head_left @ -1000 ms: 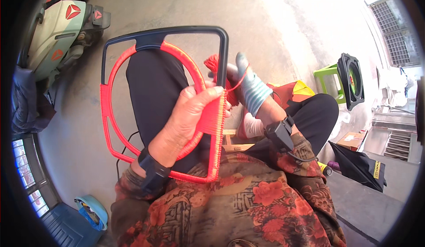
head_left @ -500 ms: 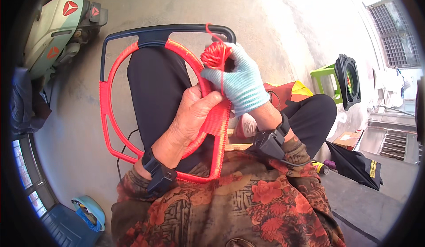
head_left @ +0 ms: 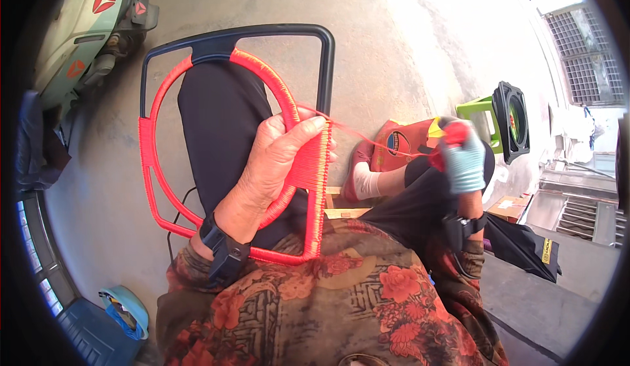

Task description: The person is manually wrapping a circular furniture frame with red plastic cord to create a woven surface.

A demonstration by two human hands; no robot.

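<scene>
A flat frame (head_left: 310,162), a ring inside a rounded square, lies over my lap, mostly wrapped in red cord, with bare black bars along its far side. My bare left hand (head_left: 279,146) grips the wrapped right side, thumb on top. Out to the right, my right hand (head_left: 463,162), in a light blue knit glove, is closed on a bundle of red cord (head_left: 454,133), both smeared by motion. From that bundle a strand of cord (head_left: 367,138) runs taut to the frame's edge beside my left thumb.
A green stool (head_left: 478,109) with a black frame (head_left: 512,122) leaning on it stands to the right. A red bag (head_left: 394,144) lies by my foot. At the left are a scooter (head_left: 85,35) and a blue basin (head_left: 128,308). A black umbrella (head_left: 525,248) lies right.
My right hand has swung away from the frame to the right with the cord bundle, drawing out the strand. My left hand keeps its grip; the frame has shifted slightly left and up.
</scene>
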